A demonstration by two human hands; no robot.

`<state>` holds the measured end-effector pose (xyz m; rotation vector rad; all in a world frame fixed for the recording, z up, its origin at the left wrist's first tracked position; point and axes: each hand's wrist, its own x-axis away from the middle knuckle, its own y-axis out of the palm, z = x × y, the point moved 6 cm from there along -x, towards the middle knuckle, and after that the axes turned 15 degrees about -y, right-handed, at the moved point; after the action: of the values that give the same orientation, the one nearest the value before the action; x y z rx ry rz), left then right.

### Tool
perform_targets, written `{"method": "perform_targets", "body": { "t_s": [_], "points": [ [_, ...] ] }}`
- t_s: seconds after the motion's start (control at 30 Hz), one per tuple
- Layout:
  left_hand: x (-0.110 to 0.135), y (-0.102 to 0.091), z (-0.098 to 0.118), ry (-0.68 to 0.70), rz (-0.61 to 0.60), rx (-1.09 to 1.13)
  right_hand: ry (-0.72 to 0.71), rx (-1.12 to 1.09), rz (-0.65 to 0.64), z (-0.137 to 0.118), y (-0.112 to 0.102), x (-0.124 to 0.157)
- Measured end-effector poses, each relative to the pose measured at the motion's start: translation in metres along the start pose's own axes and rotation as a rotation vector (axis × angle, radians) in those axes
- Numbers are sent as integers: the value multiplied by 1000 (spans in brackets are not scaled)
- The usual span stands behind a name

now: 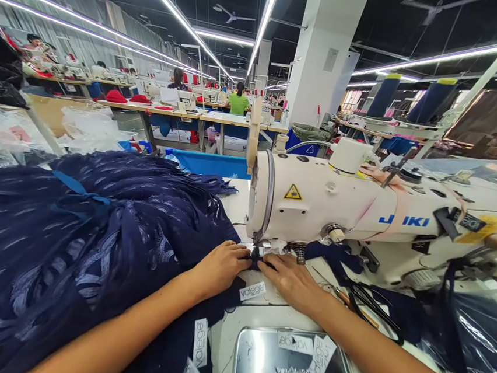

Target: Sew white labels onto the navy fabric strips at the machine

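Note:
A white sewing machine (317, 202) fills the right half of the view, its presser foot (257, 250) low over a small piece of navy fabric (253, 264). My left hand (219, 269) pinches this fabric just left of the foot. From the other side my right hand (290, 279) has its fingertips closed on the fabric, close to the needle area; the fingers hide most of the edge. Below the hands lies a white label (252, 291) printed "valége". A large heap of navy lace garments (140, 217), tied with a blue strip, reaches up to my left forearm.
A metal tray (254, 357) with several labels stands in front. Black-handled scissors (372, 310) lie right of my right hand, beside clear plastic and navy straps. Dark thread cones (382, 97) rise behind the machine. Other people work at farther tables.

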<state>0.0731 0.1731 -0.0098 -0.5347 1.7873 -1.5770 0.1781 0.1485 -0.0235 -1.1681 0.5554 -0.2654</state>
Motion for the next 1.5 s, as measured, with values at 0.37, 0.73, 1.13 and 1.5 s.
{"method": "perform_targets", "body": {
  "t_s": [0.37, 0.73, 1.13, 1.5],
  "points": [
    [1, 2, 2, -34, 40, -111, -2, 14, 15, 4, 0, 0],
    [1, 0, 5, -2, 65, -160, 17, 11, 41, 5, -7, -2],
    [2, 1, 5, 25, 144, -174, 12, -13, 20, 2, -3, -3],
    [0, 1, 4, 30, 103, -182, 5, -30, 18, 3, -4, -2]
  ]
}}
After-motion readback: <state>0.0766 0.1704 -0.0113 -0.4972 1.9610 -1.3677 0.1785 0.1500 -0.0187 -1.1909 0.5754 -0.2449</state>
